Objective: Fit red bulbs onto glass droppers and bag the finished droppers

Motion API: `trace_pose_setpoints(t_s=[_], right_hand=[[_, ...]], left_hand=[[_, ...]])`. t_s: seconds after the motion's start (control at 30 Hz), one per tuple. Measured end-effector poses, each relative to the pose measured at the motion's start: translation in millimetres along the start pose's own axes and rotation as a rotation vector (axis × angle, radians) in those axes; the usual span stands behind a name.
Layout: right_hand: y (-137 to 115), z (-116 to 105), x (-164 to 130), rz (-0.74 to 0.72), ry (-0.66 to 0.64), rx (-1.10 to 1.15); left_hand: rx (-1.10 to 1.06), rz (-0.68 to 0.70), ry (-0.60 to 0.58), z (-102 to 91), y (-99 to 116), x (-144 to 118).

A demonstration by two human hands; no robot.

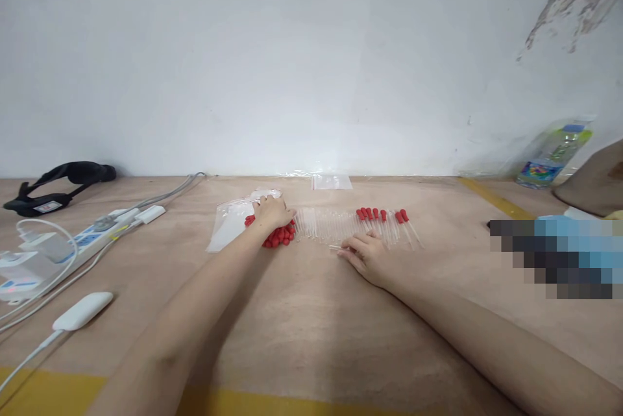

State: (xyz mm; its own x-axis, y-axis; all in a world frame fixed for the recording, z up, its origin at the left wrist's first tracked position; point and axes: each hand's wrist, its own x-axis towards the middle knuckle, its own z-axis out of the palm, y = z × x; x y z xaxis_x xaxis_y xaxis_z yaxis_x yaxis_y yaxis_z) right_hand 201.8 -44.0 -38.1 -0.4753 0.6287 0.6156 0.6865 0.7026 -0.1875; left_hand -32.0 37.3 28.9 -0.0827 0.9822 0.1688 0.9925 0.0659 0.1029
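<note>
My left hand [270,213] rests on a bunch of red-bulbed glass droppers [280,234], fingers curled over their red ends, beside a clear plastic bag [228,221]. My right hand [363,254] lies low on the wooden table [302,312], fingertips pinching one thin clear dropper tube [335,247]. A row of several glass droppers with red bulbs [382,216] lies just beyond the right hand, their clear tubes fanned between both hands.
A small clear bag [331,181] lies near the wall. Power strip [92,234] with cables and a white adapter [82,310] sit left; a black strap [58,183] far left. A plastic bottle [555,155] lies at the right, near another person's arm [591,179].
</note>
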Motion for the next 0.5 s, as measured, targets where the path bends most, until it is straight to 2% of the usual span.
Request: trace_pose_setpoints(t_s=[0.13,0.27,0.37,0.5], right_hand=[[-1,0,0,0.003,-0.01,0.011],[-1,1,1,0.022,-0.016,0.038],[-1,2,1,0.034,-0.014,0.05],[0,3,1,0.043,-0.012,0.064]], left_hand=[[-0.026,-0.071,-0.079,3.5,4,18],[-0.077,-0.076,-0.069,-0.3,2,21],[-0.157,0.018,-0.012,-10.5,3,10],[-0.285,0.212,0.07,-17.4,4,-19]])
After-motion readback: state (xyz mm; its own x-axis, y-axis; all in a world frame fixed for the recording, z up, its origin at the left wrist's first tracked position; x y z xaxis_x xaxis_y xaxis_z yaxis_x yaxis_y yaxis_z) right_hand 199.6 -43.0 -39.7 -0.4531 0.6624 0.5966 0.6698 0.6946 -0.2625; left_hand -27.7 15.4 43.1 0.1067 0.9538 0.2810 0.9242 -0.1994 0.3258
